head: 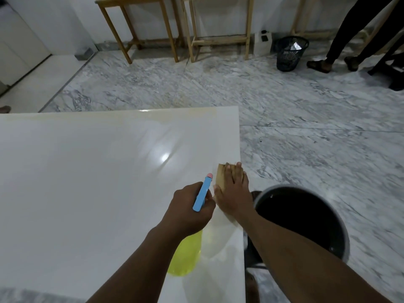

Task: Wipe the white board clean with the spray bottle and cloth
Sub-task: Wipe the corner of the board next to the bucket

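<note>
White board (87, 171) lies flat and fills the left and middle of the view, glossy, with a light glare near the centre and a faint yellowish band along its far edge. Left grip (190, 211) is clenched round the neck of the spray bottle (185, 255) - yellow body hanging below the wrist, blue head with a pink tip pointing away from the person, over the board near its right edge. Whether a finger sits on the trigger, cannot tell.

Right grip (234, 193) is released: fingers straight, palm down, pressing the cloth (222, 179) flat on the board right at the right edge, just beside the bottle's head. The cloth is tan, partly covered by the hand, and its far end is blurred.

On the marble floor (306, 127) beside the board's right edge stands a grey bucket (346, 239), dark inside, partly under the right forearm. Far side of the room - wooden frames (168, 29) along the wall, a black mesh bin (289, 53), and a second person's legs (349, 29) at top right.
</note>
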Action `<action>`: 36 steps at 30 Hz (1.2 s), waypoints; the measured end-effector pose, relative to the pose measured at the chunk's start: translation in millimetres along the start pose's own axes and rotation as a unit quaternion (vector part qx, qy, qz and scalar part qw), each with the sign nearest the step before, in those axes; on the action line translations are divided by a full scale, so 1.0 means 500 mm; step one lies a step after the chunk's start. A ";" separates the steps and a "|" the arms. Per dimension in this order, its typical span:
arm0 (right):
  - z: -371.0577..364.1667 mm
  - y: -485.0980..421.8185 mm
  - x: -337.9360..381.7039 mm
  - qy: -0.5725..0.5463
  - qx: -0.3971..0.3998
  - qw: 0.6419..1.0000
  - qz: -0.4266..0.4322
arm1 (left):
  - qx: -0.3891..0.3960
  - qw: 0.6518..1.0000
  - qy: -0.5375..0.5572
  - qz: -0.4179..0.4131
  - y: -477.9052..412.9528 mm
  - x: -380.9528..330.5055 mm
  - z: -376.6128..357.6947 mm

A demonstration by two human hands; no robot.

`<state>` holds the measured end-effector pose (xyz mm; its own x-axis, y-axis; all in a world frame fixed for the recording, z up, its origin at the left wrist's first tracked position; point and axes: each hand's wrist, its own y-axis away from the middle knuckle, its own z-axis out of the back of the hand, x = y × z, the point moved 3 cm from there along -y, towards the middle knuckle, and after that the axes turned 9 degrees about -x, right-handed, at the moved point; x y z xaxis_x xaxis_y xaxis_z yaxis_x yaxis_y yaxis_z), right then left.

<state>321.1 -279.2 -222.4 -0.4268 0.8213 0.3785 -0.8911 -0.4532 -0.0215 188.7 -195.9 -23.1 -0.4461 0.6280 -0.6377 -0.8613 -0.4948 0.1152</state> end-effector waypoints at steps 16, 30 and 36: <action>0.013 0.696 0.034 0.004 0.036 0.997 0.061 | -0.024 0.999 -0.034 0.031 0.537 0.126 0.038; 0.336 0.648 0.112 -0.708 0.250 0.554 -0.360 | -0.059 0.998 0.003 0.034 0.577 0.060 0.144; 0.402 0.485 0.151 -0.751 0.254 0.525 -0.308 | -0.069 0.996 -0.024 0.050 0.489 0.046 0.178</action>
<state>103.8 -396.9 -13.0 0.8626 -0.1614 0.4795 -0.4693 -0.6096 0.6389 -54.0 -249.1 58.4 -0.5416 0.5979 -0.5909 -0.7722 -0.6317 0.0685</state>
